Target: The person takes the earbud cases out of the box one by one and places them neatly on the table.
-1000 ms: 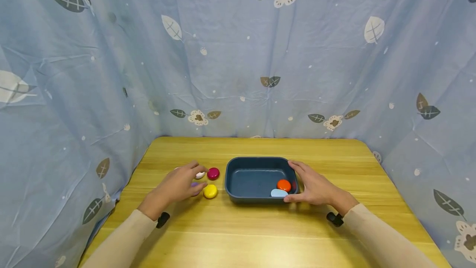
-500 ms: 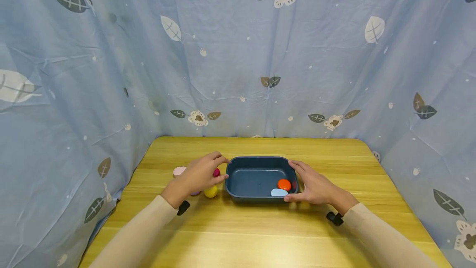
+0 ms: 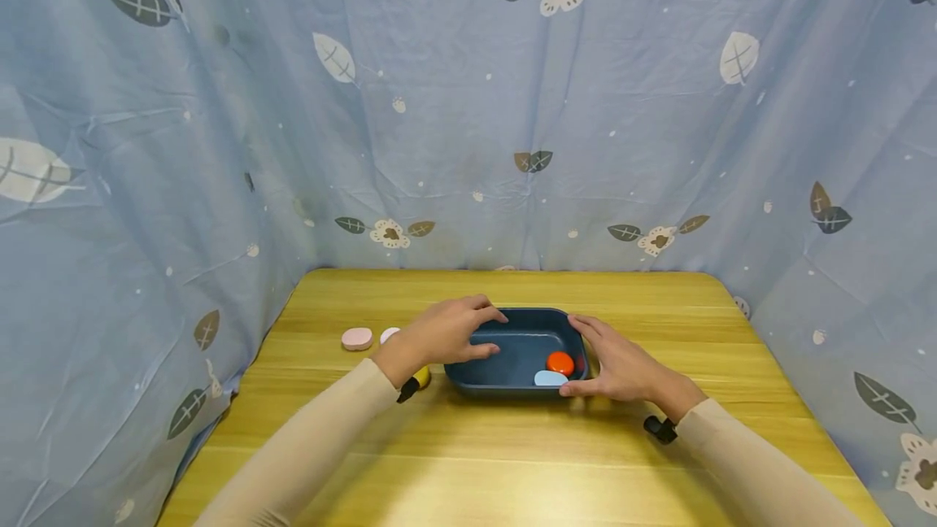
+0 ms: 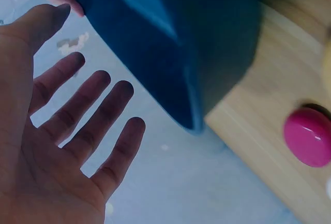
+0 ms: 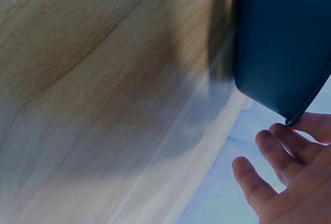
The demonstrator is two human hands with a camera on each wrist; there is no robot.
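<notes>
A dark blue rectangular plastic basin (image 3: 512,389) sits on the table, holding an orange-red rounded disc (image 3: 560,363) and a light blue oval piece (image 3: 551,379) at its right end. My left hand (image 3: 445,336) hovers over the basin's left part; the left wrist view shows its fingers spread with nothing in them. My right hand (image 3: 622,364) spans the basin's right end, thumb at the near corner and fingertips at the far rim, gripping it. In the left wrist view a magenta disc (image 4: 309,136) lies on the wood; in the head view my left arm hides it.
Left of the basin lie a pale pink disc (image 3: 357,339), a white disc (image 3: 389,334) and a partly hidden yellow disc (image 3: 423,376) on the wooden table (image 3: 512,462). A blue patterned curtain (image 3: 468,104) closes off the back and sides.
My left hand has moved right, from above the loose discs to over the basin, uncovering the pale pink and white discs. My right hand and the basin have stayed in place.
</notes>
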